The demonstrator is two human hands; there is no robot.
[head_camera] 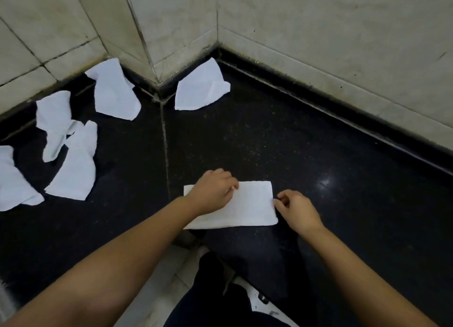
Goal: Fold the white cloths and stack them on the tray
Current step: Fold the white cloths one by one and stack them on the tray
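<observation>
A white cloth (250,206) lies flat as a folded rectangle on the black counter (269,143) near its front edge. My left hand (213,192) rests on the cloth's left part, palm down, fingers curved over the fabric. My right hand (296,209) pinches the cloth's right edge between thumb and fingers. Several crumpled white cloths lie farther back: one (201,89) in the corner, one (115,94) to its left, two (71,160) overlapping at the left, and one (12,179) cut off by the left frame edge. No tray is in view.
Tiled walls (318,32) close the counter at the back and right, with a projecting tiled corner (142,32) in the middle. A seam (165,143) runs across the counter. Below the front edge are my dark trousers (220,302) and a pale floor.
</observation>
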